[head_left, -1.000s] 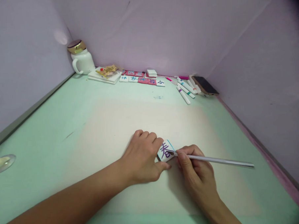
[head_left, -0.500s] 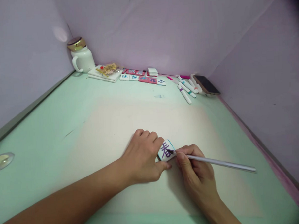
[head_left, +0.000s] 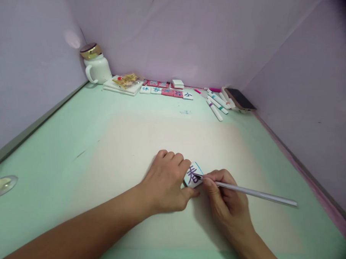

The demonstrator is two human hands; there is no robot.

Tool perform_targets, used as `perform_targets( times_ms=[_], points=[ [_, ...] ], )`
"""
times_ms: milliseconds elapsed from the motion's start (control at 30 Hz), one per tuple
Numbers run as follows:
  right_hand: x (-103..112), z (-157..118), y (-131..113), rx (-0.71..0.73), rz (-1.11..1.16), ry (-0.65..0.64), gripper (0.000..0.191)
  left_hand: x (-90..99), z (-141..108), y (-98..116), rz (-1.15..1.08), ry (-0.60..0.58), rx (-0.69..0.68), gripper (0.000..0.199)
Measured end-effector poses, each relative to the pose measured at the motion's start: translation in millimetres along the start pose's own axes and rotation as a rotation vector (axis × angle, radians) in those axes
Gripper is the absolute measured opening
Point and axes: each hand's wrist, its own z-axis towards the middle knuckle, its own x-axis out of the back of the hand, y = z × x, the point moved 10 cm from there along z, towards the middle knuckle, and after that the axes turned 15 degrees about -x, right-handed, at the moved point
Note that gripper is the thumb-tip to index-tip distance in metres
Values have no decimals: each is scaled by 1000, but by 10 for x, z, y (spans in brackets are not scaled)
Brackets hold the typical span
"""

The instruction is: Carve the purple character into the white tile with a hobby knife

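Note:
My left hand (head_left: 170, 180) grips the left side of a small white tile (head_left: 190, 179) between thumb and curled fingers. A purple Chinese character fills the tile's face, and blue runs along its upper right edge. Pinched in my right hand (head_left: 228, 197) is a slim paintbrush (head_left: 258, 194) with a silvery handle slanting down to the right. Its dark tip touches the right part of the character or hovers just over it; I cannot tell which. Both hands are low over a pale rectangular area of the green table (head_left: 59, 149).
Lettered white and red tiles (head_left: 168, 92) line the back. Left of them stand a white mug (head_left: 98, 69) with a gold lid and a packet (head_left: 127, 81) on white slabs. Several markers (head_left: 215, 110) and a phone (head_left: 240, 98) lie back right. A clear oval dish (head_left: 5, 185) sits far left.
The view has shifted slightly. The brush's handle end dips a little lower, while its tip stays at the right part of the character. My left hand keeps its hold on the tile.

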Motion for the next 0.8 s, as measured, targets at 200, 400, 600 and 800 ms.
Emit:
perform_targets(
  times_ms=[200,400,600,800],
  points=[
    [-31,-11,-9,20,-6,-7,11,0,1,-5,19,4,-8,34],
    [-36,-28,-28,40,-17,-16,11,2,1,-4,13,10,-7,33],
    [-41,-8,-32,29,-23,-22,12,-3,-2,1,0,8,-3,34],
    [-58,-7,-16,13,-33,-41,12,1,-4,-4,-4,6,-7,36]
  ],
)
